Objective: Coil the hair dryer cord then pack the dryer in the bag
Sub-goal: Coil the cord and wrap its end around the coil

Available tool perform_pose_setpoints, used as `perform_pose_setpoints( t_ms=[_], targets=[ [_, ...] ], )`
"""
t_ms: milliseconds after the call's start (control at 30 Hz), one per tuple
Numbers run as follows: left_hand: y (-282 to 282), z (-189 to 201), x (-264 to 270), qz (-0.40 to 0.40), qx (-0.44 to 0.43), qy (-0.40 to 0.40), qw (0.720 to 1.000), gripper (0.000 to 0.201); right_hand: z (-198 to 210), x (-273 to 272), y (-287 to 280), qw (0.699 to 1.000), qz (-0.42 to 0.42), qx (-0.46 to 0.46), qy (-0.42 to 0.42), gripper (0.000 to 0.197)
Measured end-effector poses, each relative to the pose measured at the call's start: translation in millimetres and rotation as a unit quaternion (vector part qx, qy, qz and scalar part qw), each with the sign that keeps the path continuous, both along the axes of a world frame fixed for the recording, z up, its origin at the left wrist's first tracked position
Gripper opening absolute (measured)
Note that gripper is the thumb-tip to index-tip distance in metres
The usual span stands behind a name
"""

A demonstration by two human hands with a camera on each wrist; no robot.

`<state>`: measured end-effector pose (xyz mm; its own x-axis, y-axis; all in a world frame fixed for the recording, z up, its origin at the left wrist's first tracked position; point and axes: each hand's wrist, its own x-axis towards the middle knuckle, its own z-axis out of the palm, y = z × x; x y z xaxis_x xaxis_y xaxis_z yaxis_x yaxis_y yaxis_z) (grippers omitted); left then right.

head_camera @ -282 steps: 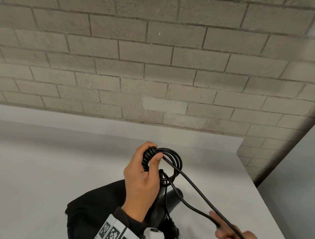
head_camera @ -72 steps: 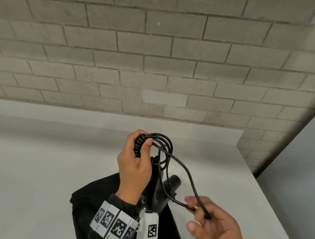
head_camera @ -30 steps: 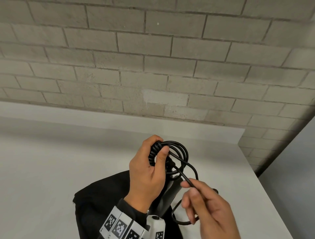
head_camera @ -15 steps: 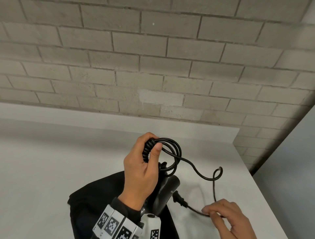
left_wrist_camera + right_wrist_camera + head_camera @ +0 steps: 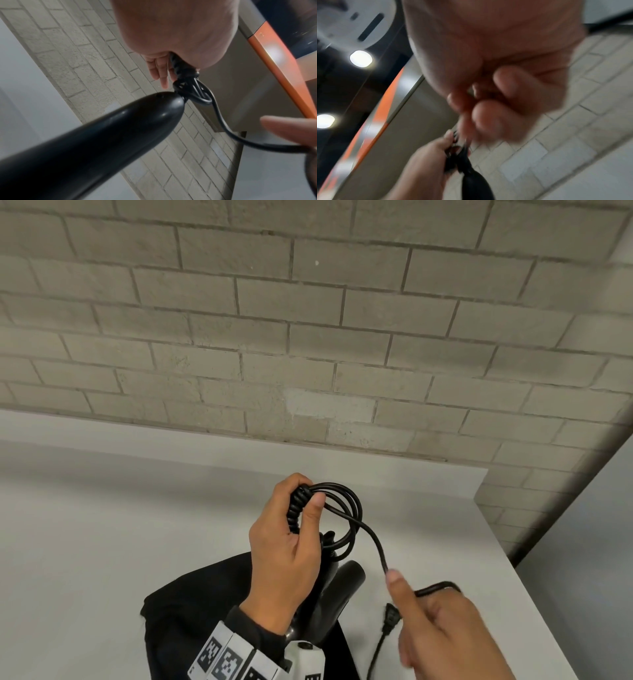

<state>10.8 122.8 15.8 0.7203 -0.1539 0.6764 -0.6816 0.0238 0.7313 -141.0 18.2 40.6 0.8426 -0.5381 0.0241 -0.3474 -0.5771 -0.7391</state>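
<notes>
- Hair dryer cord: several loops already stacked and held up above the table by the left hand, thumb pressing the bundle vs. curled fingers. Prob. held high so the loops hang free and don't snag.
- Dryer hangs below that hand, body dark, sitting over/just in front of the black bag on the table; bag lies flat, dryer not yet inside.
- Right hand pinches the free run of cord low and to the right, fingers curled round it; plug dangles just beside it, w/ a short tail dropping off-frame. Looks like the last slack is being fed toward the bundle – one or two wraps left, I'd judge.
- Head view: gives the whole layout – bag, table, plug, brick wall behind. Can't see the left fingers' inner side.
- Left wrist view: shows what head view hides – cord exits the dryer handle end right at the coil, and left fingers wrap the twisted bundle; right fingertip edges in at right.
- Right wrist view: blurred; curled fingers clear enough, cord in them barely readable. No bag or plug here.
- Risk: loops could spring apart if the thumb eases off.
</notes>
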Motion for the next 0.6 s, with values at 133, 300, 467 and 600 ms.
perform_pose_setpoints(
  t_ms=[133, 300, 467, 600],
  targets=[
    [-1, -1, 0, 0.003, 0.004, 0.003, 1.000, 0.010, 16, -8, 6, 0.970, 0.137, 0.188, -0.066, 0.069],
    [-5, -1, -7, -0.008, 0.016, -0.007, 1.000, 0.011, -7, 9, 21, 0.928, 0.001, 0.078, -0.364, 0.032],
    [-5, -1, -7, -0.004, 0.021, -0.022, 1.000, 0.014, -25, 26, 20, 0.968, 0.000, 0.118, -0.220, 0.044],
    [-4, -3, -4, -0.001, 0.021, -0.016, 1.000, 0.016, -24, 22, 17, 0.982, 0.048, 0.055, -0.172, 0.024]
  ],
)
